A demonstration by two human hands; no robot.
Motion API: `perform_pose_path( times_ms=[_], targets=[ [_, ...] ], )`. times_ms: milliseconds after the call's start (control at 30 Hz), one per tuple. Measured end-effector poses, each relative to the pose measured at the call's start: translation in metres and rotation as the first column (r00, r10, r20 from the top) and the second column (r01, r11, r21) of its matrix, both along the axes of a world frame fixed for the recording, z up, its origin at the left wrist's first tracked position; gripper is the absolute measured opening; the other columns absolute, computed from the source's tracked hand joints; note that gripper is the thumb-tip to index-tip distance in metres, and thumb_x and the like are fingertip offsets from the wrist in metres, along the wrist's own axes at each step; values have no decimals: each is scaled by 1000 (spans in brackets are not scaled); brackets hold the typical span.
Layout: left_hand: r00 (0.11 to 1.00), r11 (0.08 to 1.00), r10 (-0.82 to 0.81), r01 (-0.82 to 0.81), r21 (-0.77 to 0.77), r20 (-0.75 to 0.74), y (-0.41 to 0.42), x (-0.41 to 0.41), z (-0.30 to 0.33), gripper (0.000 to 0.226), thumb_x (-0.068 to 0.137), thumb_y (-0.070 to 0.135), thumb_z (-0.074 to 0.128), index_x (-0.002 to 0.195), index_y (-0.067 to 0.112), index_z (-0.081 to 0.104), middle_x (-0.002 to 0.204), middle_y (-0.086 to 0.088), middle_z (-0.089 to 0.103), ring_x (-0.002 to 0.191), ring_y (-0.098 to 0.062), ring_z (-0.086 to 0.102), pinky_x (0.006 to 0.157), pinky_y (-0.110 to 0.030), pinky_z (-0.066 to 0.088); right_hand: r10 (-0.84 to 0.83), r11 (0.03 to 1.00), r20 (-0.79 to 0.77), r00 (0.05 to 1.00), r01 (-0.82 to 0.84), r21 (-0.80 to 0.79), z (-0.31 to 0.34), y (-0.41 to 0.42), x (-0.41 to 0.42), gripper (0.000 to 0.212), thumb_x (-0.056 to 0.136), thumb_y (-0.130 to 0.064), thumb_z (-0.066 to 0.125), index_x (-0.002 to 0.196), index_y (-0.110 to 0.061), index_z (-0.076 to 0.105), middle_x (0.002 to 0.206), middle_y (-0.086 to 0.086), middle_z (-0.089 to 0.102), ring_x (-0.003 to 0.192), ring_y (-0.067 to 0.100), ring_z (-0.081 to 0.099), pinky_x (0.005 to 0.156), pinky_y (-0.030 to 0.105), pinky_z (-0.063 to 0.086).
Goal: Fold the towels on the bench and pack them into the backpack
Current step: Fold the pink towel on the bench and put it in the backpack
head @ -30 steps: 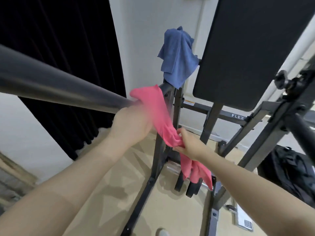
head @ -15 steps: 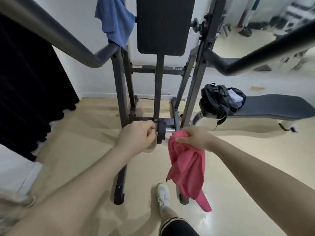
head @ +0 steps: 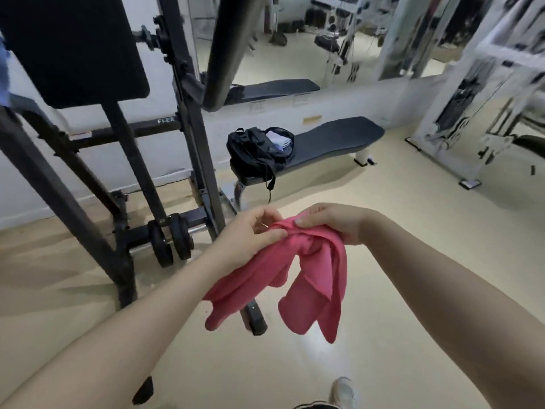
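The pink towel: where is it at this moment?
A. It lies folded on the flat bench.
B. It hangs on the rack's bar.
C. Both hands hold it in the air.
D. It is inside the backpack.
C: the left hand and the right hand pinch the top of the pink towel, which hangs unfolded above the floor, away from the backpack.

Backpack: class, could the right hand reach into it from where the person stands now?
Probably not. The backpack sits open on the bench, across bare floor, and the right hand holds the pink towel.
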State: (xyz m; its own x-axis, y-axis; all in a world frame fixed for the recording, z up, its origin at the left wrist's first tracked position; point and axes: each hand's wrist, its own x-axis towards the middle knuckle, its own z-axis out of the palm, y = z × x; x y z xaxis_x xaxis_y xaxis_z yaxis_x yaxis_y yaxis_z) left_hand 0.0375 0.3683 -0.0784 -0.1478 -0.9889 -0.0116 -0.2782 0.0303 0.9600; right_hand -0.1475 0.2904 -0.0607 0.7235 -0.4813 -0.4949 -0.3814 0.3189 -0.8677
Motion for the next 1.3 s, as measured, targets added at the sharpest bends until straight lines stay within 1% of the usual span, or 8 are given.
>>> perform_pose_path(
  times_ms=[167, 300, 500, 633, 767, 900, 1033, 1300],
  targets=[
    [988, 995, -60, 49, 82, 141, -58, -73, -13, 14, 76, 15, 74, 80, 20, 61, 87, -6, 67, 79, -14, 61, 80, -33, 49, -13, 856, -347, 938, -168, -489, -24, -47, -73, 16, 83, -30, 67, 90, -16, 64, 86, -1, 63, 79, 12, 58, 75, 26, 46],
    [990, 981, 74, -94, 169, 117, -97, -135, -20, 10, 79, 19, 71, 85, 18, 62, 85, -8, 68, 77, -14, 62, 76, -28, 50, -196, 504, -109, 975, 5, -864, -39, -75, -126, 25, 82, -27, 68, 100, -10, 62, 96, -1, 63, 86, 14, 56, 78, 25, 45],
    [984, 963, 163, -143, 228, -74, -162, -219, -18, 4, 84, 11, 65, 86, 12, 61, 81, -9, 70, 70, -13, 66, 67, -25, 52, -153, 269, -72, 986, -28, -963, -54, -124, -202, 39, 83, -39, 42, 101, -9, 59, 89, 3, 65, 81, 21, 62, 71, 29, 47],
    [958, 945, 199, -132, 300, -205, -200, -249, -20, 8, 82, 16, 68, 77, 21, 64, 69, 0, 64, 63, -15, 57, 59, -19, 40, -187, -87, -41, 982, -58, -994, -60, -168, -232, 14, 79, -19, 50, 91, -14, 52, 73, 1, 65, 60, 25, 61, 65, 30, 53],
    [964, 952, 149, -81, 294, -220, -246, -260, -29, 10, 83, 8, 64, 81, 18, 63, 76, -3, 61, 65, -9, 55, 62, -17, 44, -193, 92, -35, 981, -18, -996, -57, -210, -247, 20, 78, -15, 47, 86, -5, 61, 72, 10, 63, 55, 30, 59, 52, 32, 48],
    [998, 958, 55, -50, 283, -9, -306, -266, -43, 10, 86, 7, 62, 78, 12, 58, 62, 6, 56, 45, 6, 48, 43, -5, 34, -334, 303, 9, 943, 116, -946, -56, -267, -268, 19, 82, -11, 51, 96, -5, 62, 90, 9, 63, 83, 28, 60, 73, 38, 49],
    [998, 961, 18, -32, 276, 52, -385, -258, -61, 23, 83, 9, 66, 66, 19, 55, 53, 15, 55, 49, 5, 48, 51, -13, 36, -482, 380, -41, 875, 167, -910, -54, -347, -289, 15, 83, -7, 55, 96, -8, 62, 91, 7, 63, 83, 22, 56, 79, 32, 46],
    [947, 996, -82, 65, 66, 310, -574, -239, -44, 20, 78, 14, 70, 70, 25, 55, 62, 8, 53, 54, 0, 45, 56, -17, 35, -174, 495, -652, 738, -508, -706, -43, -520, -306, 21, 88, -10, 53, 108, -5, 59, 99, 10, 51, 94, 26, 51, 73, 28, 33]
  ],
)
